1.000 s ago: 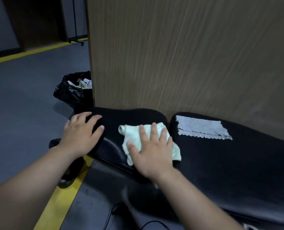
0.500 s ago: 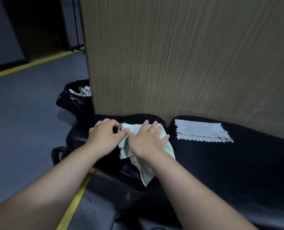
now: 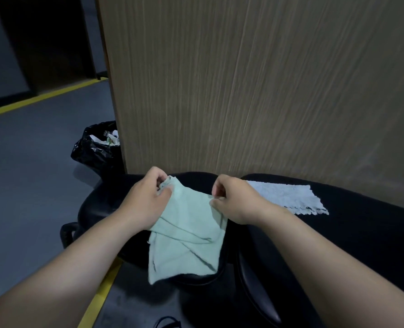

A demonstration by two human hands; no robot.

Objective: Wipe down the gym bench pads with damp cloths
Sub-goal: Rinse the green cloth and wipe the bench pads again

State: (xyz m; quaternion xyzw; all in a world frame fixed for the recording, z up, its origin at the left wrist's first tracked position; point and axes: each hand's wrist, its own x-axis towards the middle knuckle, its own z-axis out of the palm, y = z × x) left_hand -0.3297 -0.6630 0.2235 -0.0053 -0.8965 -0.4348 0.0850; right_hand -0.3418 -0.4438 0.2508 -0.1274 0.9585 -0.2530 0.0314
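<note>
Lifted now, your cloth (image 3: 189,235) hangs pinched by left hand (image 3: 146,204) and right hand (image 3: 237,202); you're likely refolding, then wipe the 3 o'clock pad (image 3: 366,237).

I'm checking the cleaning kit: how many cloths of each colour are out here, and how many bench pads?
Green cloth: 1, pinched by the left hand and the right hand
White cloth: 1, lying flat on the long pad
Black bench pads: 2, the long pad and the small pad
Total: 4
</note>
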